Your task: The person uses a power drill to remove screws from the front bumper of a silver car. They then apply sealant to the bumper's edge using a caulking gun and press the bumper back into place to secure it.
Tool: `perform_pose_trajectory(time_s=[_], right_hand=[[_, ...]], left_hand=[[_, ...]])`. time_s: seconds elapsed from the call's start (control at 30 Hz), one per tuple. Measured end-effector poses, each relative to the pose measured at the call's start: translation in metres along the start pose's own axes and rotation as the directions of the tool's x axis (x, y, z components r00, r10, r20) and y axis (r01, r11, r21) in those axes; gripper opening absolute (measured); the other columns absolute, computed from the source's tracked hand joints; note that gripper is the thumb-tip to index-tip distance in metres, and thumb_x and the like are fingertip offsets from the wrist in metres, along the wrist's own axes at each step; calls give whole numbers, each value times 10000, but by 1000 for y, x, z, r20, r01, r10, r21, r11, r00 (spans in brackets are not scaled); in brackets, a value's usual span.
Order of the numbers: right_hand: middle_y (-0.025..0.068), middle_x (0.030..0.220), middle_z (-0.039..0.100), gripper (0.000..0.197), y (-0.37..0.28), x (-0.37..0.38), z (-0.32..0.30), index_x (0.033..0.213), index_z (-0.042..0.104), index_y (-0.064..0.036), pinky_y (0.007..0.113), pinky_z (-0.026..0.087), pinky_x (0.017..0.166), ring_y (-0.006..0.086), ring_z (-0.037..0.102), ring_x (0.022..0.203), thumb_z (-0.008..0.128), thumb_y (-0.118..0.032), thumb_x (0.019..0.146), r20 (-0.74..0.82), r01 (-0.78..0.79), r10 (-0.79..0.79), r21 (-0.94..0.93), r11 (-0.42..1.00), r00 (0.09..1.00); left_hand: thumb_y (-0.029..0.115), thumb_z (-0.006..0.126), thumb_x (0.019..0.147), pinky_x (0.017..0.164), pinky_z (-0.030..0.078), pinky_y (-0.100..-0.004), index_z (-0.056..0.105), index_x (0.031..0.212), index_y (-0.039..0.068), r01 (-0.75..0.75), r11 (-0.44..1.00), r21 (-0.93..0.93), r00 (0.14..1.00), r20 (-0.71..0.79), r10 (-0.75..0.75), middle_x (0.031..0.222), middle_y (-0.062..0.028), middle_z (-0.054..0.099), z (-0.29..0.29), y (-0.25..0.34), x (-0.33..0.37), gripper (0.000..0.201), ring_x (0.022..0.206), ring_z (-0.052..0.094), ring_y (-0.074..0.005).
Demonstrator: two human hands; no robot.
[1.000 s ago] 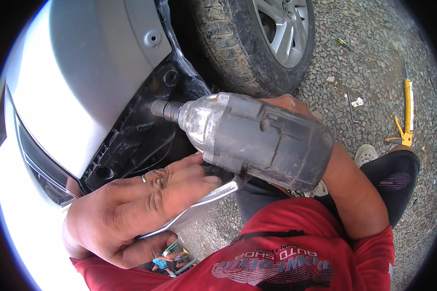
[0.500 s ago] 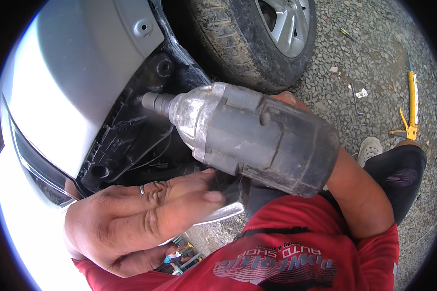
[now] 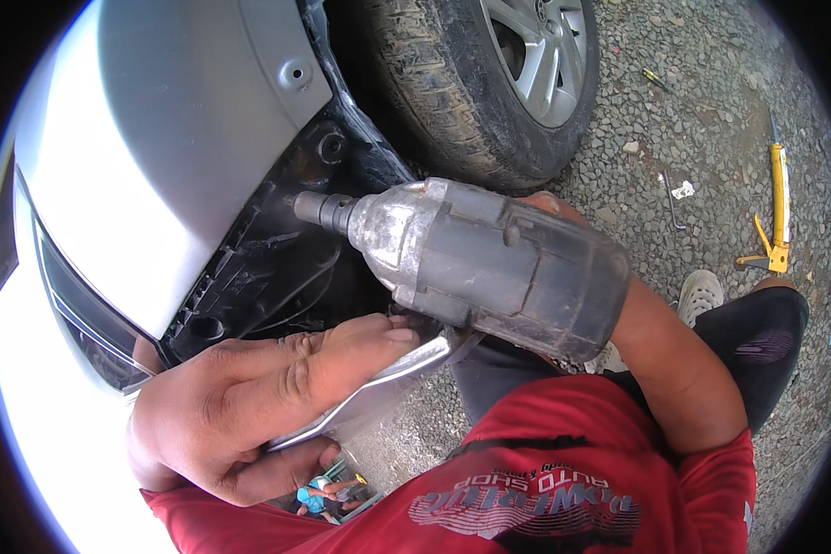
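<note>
Fingers (image 3: 342, 358) of the left hand (image 3: 240, 397) are closed over a shiny-edged car part (image 3: 417, 358), thumb underneath, while the right hand (image 3: 554, 205), mostly hidden behind the power driver (image 3: 517, 277), holds that tool just beside the part. Its socket (image 3: 312, 207) points left into the dark recess (image 3: 272, 268) next to the silver panel (image 3: 203, 138), near the tire (image 3: 452, 102); whether the tip touches anything cannot be told.
</note>
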State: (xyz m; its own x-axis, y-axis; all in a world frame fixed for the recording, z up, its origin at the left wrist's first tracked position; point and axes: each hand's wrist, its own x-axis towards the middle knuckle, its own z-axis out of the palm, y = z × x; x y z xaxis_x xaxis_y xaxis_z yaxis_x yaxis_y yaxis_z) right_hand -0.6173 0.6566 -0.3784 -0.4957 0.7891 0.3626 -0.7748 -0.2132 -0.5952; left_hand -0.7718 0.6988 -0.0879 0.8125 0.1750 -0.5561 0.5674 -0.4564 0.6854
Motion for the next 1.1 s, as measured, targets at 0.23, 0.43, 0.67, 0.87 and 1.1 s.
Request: perform_pose_trajectory(time_s=[0.23, 0.43, 0.67, 0.87, 1.1], right_hand=[[168, 1568, 575, 558, -7, -13, -7, 1574, 501, -68, 472, 529, 1153, 262, 605, 1406, 531, -287, 1061, -53, -27, 18, -167, 986, 998], [190, 1515, 604, 574, -18, -38, -22, 1586, 468, -71, 502, 531, 1137, 320, 620, 1372, 524, -284, 1056, -118, 39, -77, -295, 955, 990], [127, 1324, 734, 560, -63, -80, -47, 1360, 692, -55, 431, 565, 1018, 282, 709, 1215, 887, -155, 845, -297, -122, -211, -801, 586, 931], [97, 1086, 779, 428, -96, -104, -86, 1249, 733, -56, 392, 562, 864, 268, 723, 924, 815, -120, 834, -387, -265, -263, -877, 401, 884], [266, 1042, 765, 365, -77, -98, -109, 1138, 772, -54, 503, 579, 911, 445, 736, 1043, 758, -222, 814, -784, -780, -20, -614, -123, 620]], left_hand=[[-1, 671, 779, 1098, 523, -403, 381, 1538, -235, 72, 997, 6, 997, -34, -72, 1486, -420, 541, -4, 8, -4, 845, 1315, 665, -462], [-20, 653, 777, 1093, 526, -383, 358, 1596, -167, 128, 987, -97, 988, -79, -136, 1529, -363, 541, -8, 11, -2, 883, 1316, 674, -413], [-18, 643, 796, 1004, 551, -417, 318, 1650, -95, 193, 980, 50, 968, -175, -182, 1274, -310, 678, -7, 10, -7, 916, 1115, 726, -420], [25, 677, 830, 909, 581, -450, 297, 1671, -46, 297, 923, 244, 939, -252, -235, 1154, -267, 695, -15, 12, -1, 926, 989, 710, -440], [162, 795, 837, 906, 624, -426, 628, 1404, -22, 428, 486, 762, 894, -435, -106, 1149, -208, 707, 22, 20, -2, 619, 1018, 752, -365]])
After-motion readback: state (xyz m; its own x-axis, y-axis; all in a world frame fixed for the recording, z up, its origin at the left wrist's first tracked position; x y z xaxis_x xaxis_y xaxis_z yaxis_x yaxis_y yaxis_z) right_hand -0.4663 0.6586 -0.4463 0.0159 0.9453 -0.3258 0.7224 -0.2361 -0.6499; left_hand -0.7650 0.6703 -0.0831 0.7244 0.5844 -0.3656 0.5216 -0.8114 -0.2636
